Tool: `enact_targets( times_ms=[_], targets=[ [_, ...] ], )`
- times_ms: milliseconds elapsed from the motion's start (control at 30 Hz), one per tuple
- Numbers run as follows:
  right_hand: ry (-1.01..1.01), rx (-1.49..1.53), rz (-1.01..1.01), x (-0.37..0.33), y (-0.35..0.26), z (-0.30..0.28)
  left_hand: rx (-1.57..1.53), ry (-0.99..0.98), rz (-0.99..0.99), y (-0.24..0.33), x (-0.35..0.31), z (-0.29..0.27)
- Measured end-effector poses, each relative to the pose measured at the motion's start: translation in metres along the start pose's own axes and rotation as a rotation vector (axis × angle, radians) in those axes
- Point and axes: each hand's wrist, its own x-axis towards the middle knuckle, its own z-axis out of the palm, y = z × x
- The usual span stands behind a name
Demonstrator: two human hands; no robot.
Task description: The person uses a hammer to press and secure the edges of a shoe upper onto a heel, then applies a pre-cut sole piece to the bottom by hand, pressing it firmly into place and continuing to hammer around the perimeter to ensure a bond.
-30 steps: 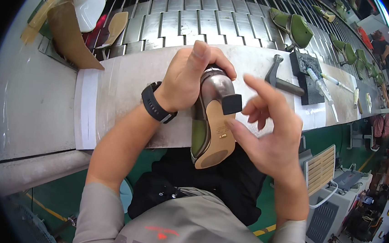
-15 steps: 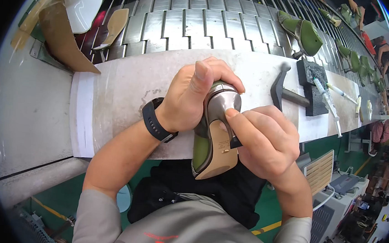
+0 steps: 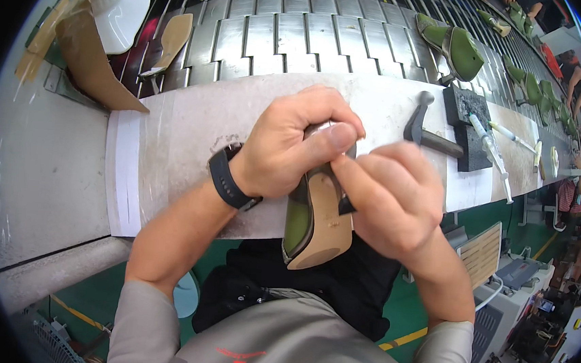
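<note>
My left hand (image 3: 283, 140) is wrapped round the back of a green high-heeled shoe (image 3: 296, 226), its thumb lying across the heel area. The shoe is turned so that its tan sole (image 3: 324, 232) faces up, with the toe toward my body. Against the heel, my right hand (image 3: 395, 196) is closed, its thumb and forefinger pinched together beside my left thumb. Anything between those fingertips is hidden. Below them the heel's dark tip (image 3: 347, 205) shows, while most of the heel is covered by my hands.
A hammer (image 3: 437, 142) lies by a black block (image 3: 468, 131) and syringes (image 3: 490, 153) on the right of the worktable (image 3: 190, 153). Beyond runs a slatted metal conveyor (image 3: 281, 41) carrying green shoes (image 3: 461, 51) and a tan sole piece (image 3: 174, 39). Other people work at far right.
My left thumb has come down from its raised position onto the heel area. My right fingertips have shifted slightly up and left, and the shoe has tilted a little.
</note>
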Motion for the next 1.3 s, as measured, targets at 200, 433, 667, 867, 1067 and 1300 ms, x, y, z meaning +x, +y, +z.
enact_targets(
  times_ms=[200, 433, 667, 867, 1067, 1300],
  targets=[
    [0.099, 0.107, 0.311, -0.011, 0.023, 0.02, -0.042, 0.05, -0.38, -0.006, 0.025, 0.0],
    [-0.048, 0.815, 1.126, -0.025, 0.011, 0.006, 0.09, 0.153, -0.365, -0.015, 0.032, 0.016],
    [-0.212, 0.814, 1.134, -0.006, 0.016, 0.007, 0.095, 0.171, -0.32, -0.017, 0.029, 0.019],
    [-0.214, 0.762, 1.084, -0.014, 0.02, 0.011, 0.176, 0.149, -0.259, -0.016, 0.03, 0.019],
    [-0.13, 0.738, 1.094, -0.018, 0.011, 0.014, 0.214, 0.184, -0.257, -0.016, 0.031, 0.02],
    [-0.101, 0.457, 0.982, -0.031, 0.013, 0.006, 0.23, 0.19, -0.35, -0.013, 0.031, 0.024]
  ],
)
